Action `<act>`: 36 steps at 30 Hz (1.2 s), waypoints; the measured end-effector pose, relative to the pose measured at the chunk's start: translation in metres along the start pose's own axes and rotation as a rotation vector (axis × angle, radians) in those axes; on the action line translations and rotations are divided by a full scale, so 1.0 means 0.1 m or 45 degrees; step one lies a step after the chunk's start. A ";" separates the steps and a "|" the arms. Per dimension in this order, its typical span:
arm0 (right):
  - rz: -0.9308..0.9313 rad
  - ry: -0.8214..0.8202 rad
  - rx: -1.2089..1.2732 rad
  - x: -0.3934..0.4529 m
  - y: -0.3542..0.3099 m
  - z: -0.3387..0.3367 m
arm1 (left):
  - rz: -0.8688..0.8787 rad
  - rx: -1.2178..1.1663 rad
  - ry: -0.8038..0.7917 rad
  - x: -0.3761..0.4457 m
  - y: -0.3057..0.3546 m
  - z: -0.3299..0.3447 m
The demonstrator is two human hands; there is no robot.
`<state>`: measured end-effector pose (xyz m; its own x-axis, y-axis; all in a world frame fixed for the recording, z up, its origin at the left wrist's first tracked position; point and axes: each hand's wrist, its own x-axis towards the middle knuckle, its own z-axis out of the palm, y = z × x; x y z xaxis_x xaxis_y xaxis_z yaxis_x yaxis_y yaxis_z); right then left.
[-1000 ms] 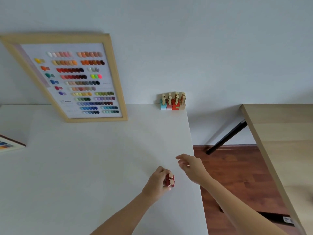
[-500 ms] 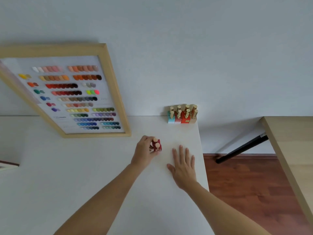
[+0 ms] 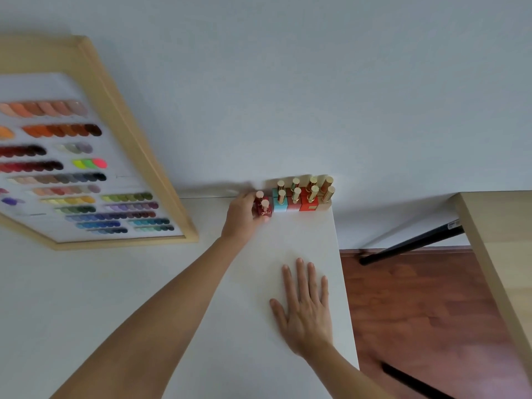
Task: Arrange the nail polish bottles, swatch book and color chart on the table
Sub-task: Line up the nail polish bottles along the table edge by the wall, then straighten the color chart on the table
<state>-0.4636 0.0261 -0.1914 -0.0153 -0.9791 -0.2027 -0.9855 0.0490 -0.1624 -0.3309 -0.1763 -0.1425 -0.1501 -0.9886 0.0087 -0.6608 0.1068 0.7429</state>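
Observation:
My left hand (image 3: 241, 216) grips two dark red nail polish bottles (image 3: 263, 208) with pale caps, holding them on the white table (image 3: 115, 298) against the left end of a group of several gold-capped bottles (image 3: 303, 197) at the back right corner by the wall. My right hand (image 3: 306, 306) lies flat, palm down, fingers spread, near the table's right edge. The wood-framed color chart (image 3: 86, 174) leans against the wall at the left. The swatch book is out of view.
The table's right edge drops to a reddish wood floor (image 3: 426, 312). A light wooden table (image 3: 501, 254) with a black leg (image 3: 411, 243) stands at the right. A pale wall runs behind everything.
My left hand carried the two red bottles from the table's near part to the back, beside the bottle group. My right hand dropped flat on the table. The view moved closer and right.

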 end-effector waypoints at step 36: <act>-0.100 -0.185 0.144 0.04 -0.41 -0.83 | -0.145 -0.146 -0.090 -1.63 0.05 -1.44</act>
<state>-0.4372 0.0041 -0.1052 0.0937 -0.9426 -0.3206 -0.9573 0.0031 -0.2890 -0.2037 -0.0294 -0.0438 -0.1332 -0.9833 -0.1237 -0.5889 -0.0219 0.8079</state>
